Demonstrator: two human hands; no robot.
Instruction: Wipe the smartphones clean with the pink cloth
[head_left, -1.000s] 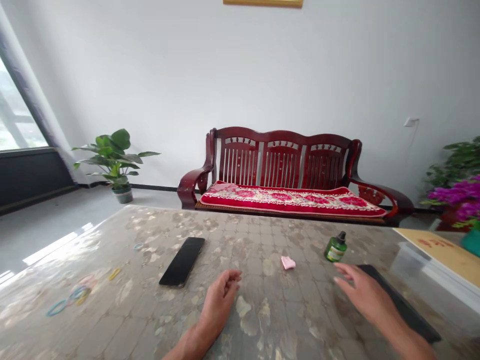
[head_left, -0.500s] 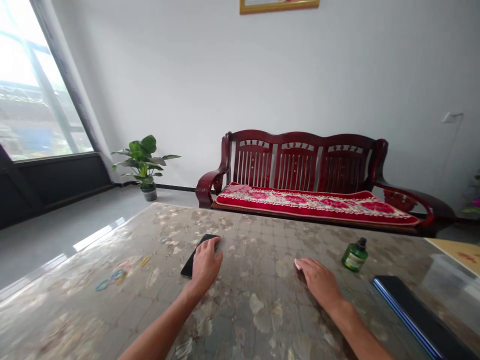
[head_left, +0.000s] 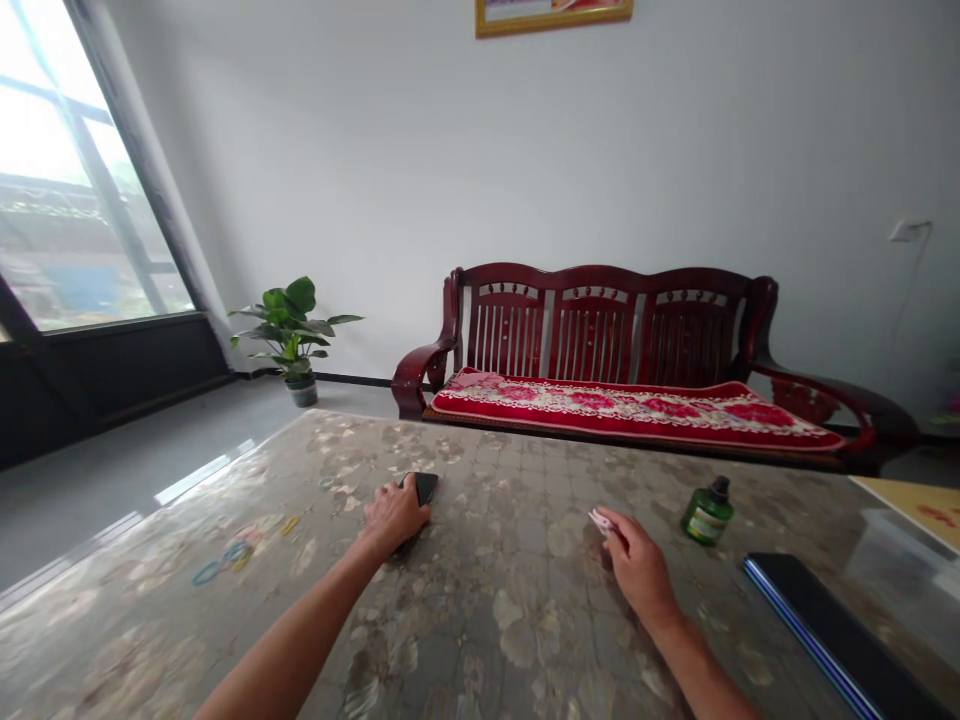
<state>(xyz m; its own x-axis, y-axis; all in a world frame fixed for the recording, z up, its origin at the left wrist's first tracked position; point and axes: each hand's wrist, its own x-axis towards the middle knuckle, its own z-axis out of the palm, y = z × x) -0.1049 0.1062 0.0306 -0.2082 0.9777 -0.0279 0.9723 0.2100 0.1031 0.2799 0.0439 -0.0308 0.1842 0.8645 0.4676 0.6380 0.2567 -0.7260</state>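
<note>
On the patterned table cover, my left hand (head_left: pixel 396 516) lies across a black smartphone (head_left: pixel 426 486), its fingers bent over the left edge and its thumb at the right side. Most of the phone is hidden under the palm; its far end shows. Farther right, my right hand (head_left: pixel 636 562) pinches a small white and pinkish object (head_left: pixel 601 521) between thumb and fingers, just above the cover. What that object is, I cannot make out. A green bottle with a black top (head_left: pixel 707 513) stands to the right of this hand.
Several coloured elastic bands (head_left: pixel 237 552) lie on the left of the table cover (head_left: pixel 480 600). At the right are a long dark case with a blue edge (head_left: pixel 840 630) and a clear plastic box (head_left: pixel 907 560). A red wooden bench (head_left: pixel 592 320) stands beyond the table, a potted plant (head_left: pixel 292 330) at left.
My left hand has shifted left over the phone and now wraps its sides. My right hand has turned, and more of the small white object shows in its fingers.
</note>
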